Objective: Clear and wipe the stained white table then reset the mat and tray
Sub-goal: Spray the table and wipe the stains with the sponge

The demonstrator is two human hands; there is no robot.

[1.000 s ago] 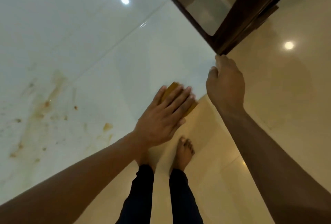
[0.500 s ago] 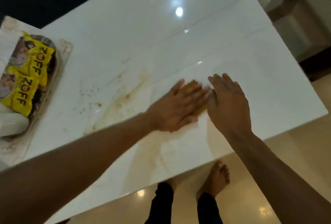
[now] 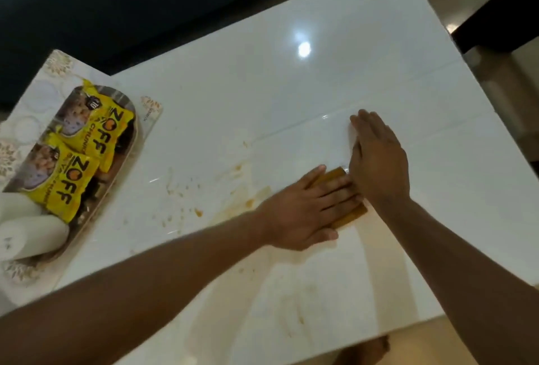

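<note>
Left hand (image 3: 309,213) flat, fingers straight, presses yellow-brown sponge pad (image 3: 348,215) at frame centre, likely to scrub; right hand (image 3: 376,163) spread flat just beside, probably bracing. Orange stains (image 3: 233,204) smear glossy white table (image 3: 262,78). Patterned mat (image 3: 58,64) bearing oval tray (image 3: 128,145) parked far left, clear of wiping.

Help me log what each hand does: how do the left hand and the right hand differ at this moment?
The left hand lies flat on the yellow-brown cloth, pressing it onto the white table; the right hand rests on the bare tabletop beside the cloth. The left hand sits among the brown stains; the right hand lies on cleaner surface. Both have their fingers extended, gripping nothing.
</note>
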